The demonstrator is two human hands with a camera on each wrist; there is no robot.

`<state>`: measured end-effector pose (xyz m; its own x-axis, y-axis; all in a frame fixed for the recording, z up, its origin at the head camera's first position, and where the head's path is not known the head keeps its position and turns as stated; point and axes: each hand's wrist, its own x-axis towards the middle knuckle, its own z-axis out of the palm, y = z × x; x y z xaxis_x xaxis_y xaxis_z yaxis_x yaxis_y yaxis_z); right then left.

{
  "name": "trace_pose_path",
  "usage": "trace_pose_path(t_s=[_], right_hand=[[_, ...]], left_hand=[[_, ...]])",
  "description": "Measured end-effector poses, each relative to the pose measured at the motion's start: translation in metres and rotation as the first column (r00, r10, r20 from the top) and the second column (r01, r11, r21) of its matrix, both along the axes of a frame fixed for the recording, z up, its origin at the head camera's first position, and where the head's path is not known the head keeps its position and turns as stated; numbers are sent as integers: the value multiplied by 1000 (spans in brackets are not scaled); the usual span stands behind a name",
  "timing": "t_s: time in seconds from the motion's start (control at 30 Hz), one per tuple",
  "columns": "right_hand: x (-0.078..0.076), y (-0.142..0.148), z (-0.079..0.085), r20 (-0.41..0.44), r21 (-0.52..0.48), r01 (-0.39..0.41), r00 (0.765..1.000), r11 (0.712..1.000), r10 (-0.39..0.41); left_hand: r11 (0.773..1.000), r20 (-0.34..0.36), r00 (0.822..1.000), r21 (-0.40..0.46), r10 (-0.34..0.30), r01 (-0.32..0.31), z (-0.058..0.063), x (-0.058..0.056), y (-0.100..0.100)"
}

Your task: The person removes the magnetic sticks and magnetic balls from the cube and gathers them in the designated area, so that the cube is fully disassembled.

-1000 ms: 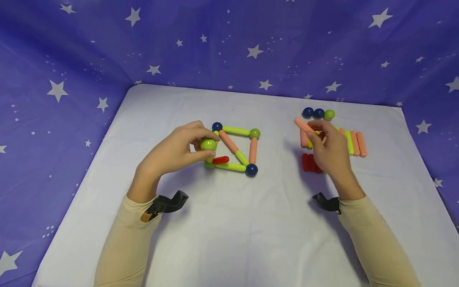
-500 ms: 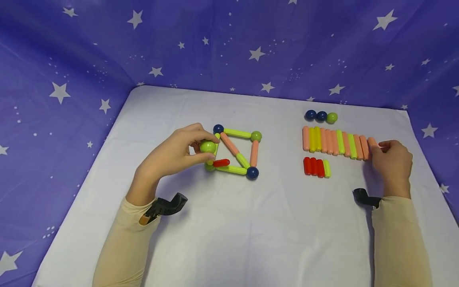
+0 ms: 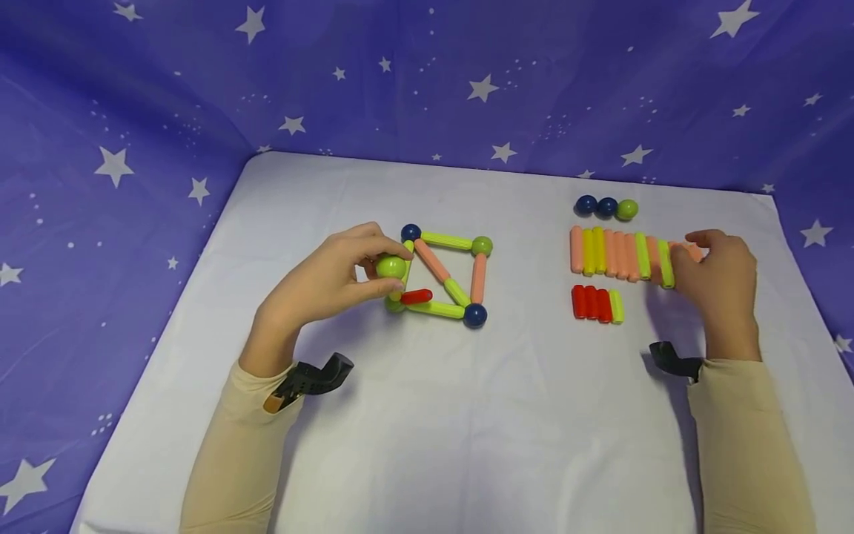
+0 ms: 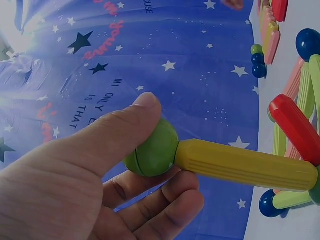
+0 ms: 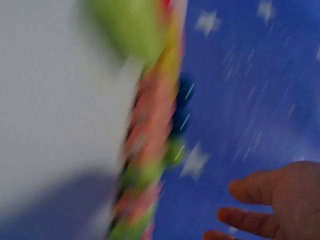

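Note:
My left hand [image 3: 336,274] pinches a glossy green ball [image 4: 154,152] between thumb and fingers. The ball caps a yellow stick [image 4: 245,165], whose far end meets another green ball at the near left corner of a four-sided frame of sticks and balls [image 3: 478,278]. A short red stick [image 4: 295,125] juts from that same corner. Over the right end of a long row of sticks [image 3: 620,254] is my right hand [image 3: 723,285], thumb and fingers apart, partly covering pink sticks there. The right wrist view is blurred, and its fingers [image 5: 257,186] look spread, with nothing between them.
Two blue balls [image 3: 606,206] and a green ball [image 3: 628,210] line up behind the long row. In front of it lies a short row of red sticks [image 3: 591,302] ending in one yellow-green stick [image 3: 617,306]. A star-patterned blue cloth [image 3: 427,81] rises behind the table.
My right hand carried a pink stick to the right end of the row, set it there and has since lifted slightly. The left hand has kept its hold on the green ball.

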<state>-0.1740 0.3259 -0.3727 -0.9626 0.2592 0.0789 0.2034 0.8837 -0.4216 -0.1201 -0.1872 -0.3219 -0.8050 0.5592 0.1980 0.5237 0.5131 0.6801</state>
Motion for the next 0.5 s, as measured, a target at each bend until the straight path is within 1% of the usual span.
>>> trace_pose_path(t_s=[0.07,0.13,0.17,0.23,0.3,0.37,0.43,0.5], right_hand=[[4,-27,8,-47,6,-80,996,997,80],[9,-54,16,-98,-3,-178,979,984,177],[11,-67,19,-113,-6,-228,968,974,225],[16,-92,24,-147,-13,-335,932,942,330],[19,-116,26,-169,-21,-446,884,895,437],[22,-140,27,-152,-23,-546,830,837,537],[24,-165,25,-125,-34,-644,762,765,636],[27,-190,23,-91,-49,-732,681,680,727]], left_hand=[[1000,-4,1000,-2,-4,4,0,-1,0],[1000,-5,1000,-3,-7,7,0,-2,0],[1000,-6,1000,-3,-9,9,0,-2,0],[1000,-6,1000,-3,-13,13,1,-2,0],[1000,-4,1000,-3,-17,17,0,-2,0],[1000,-4,1000,-1,-19,19,0,-2,1],[1000,-2,1000,4,-17,17,0,-2,0],[1000,-2,1000,11,-13,13,-1,-1,0]])
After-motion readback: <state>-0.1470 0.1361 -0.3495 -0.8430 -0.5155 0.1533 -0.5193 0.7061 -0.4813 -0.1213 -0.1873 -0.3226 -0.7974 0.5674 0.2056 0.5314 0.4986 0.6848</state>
